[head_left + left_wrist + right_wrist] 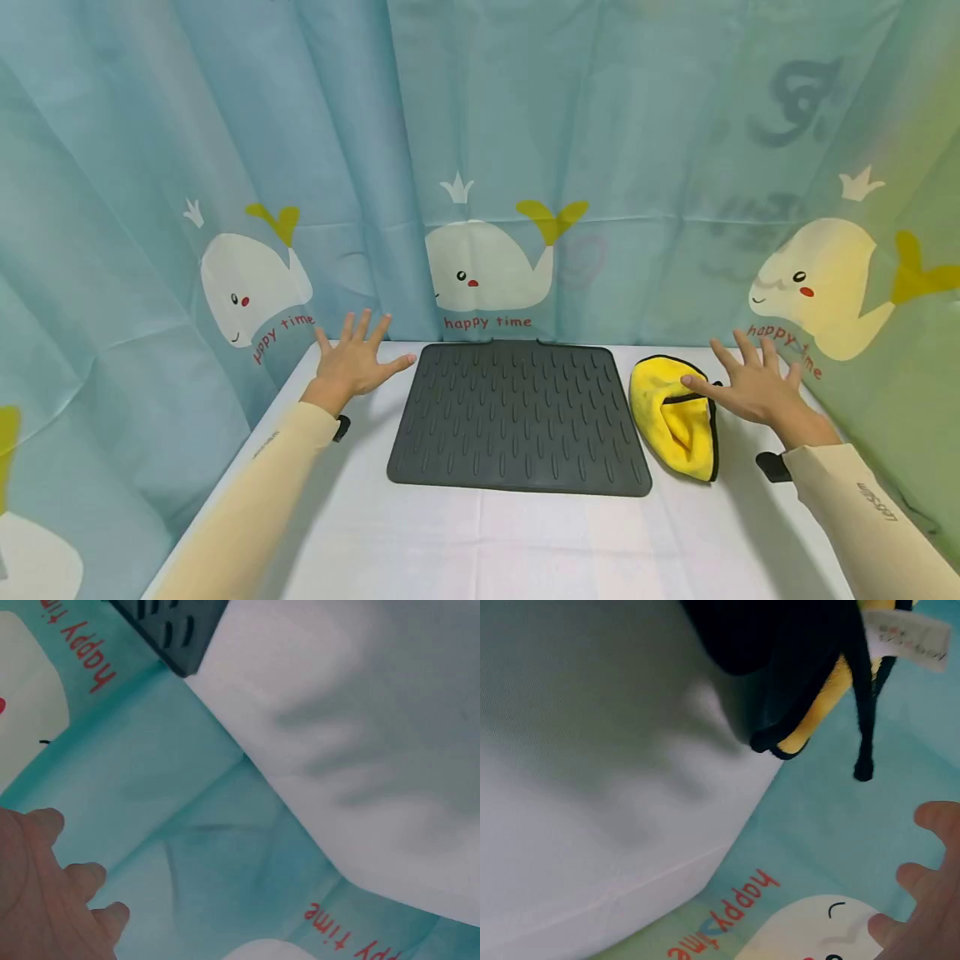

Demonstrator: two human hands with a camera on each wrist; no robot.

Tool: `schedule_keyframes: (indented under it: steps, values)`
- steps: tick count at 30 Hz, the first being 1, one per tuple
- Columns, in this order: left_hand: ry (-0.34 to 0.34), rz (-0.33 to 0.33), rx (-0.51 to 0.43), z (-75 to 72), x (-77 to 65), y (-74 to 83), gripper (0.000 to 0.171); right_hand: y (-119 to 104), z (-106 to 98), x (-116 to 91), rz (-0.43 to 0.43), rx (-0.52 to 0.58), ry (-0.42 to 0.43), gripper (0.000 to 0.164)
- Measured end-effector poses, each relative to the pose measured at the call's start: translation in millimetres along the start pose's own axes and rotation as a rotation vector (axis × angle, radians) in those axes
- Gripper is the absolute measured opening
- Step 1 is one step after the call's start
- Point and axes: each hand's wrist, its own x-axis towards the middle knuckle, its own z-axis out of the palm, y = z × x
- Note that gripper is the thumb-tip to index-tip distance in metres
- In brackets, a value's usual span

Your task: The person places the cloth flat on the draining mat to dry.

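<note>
My left hand [351, 364] is held up with fingers spread, left of a dark grey ridged mat [521, 417] that lies flat on the white table. One corner of the mat [176, 637] shows at the top of the left wrist view. On the other side, my right hand [757, 390] has its fingers spread too and holds nothing. Its thumb overlaps a folded yellow cloth item [660, 408] with black edging, seemingly without gripping it. In the right wrist view that item shows a dark side, a hanging black cord [863, 727] and a white tag [907, 637].
Blue-green curtains [495, 125] with printed whales hang behind and at both sides, close to the table edges. White tabletop [480, 550] stretches in front of the mat. Hand shadows fall on it. A black wrist strap [772, 467] shows by the right cuff.
</note>
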Motion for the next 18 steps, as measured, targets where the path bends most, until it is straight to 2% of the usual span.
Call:
schedule_keyframes:
  steps: [6, 10, 13, 18]
  values:
    - [-0.015, 0.015, 0.001, 2.2, -8.3, 9.0, 0.093, -10.3, 0.0, -6.7, -0.013, 0.005, 0.019, 0.103]
    - [-0.031, 0.038, -0.058, 8.5, -17.9, 19.9, 0.085, -25.2, 0.0, -13.4, -0.034, 0.035, 0.059, 0.095]
    - [0.009, 0.074, -0.153, 16.8, -26.1, 31.2, 0.075, -39.5, -0.1, -18.5, -0.050, 0.111, 0.095, 0.082]
    - [0.142, 0.125, -0.363, 37.0, -33.4, 49.1, 0.053, -61.4, 0.1, -25.2, -0.095, 0.269, 0.173, 0.064]
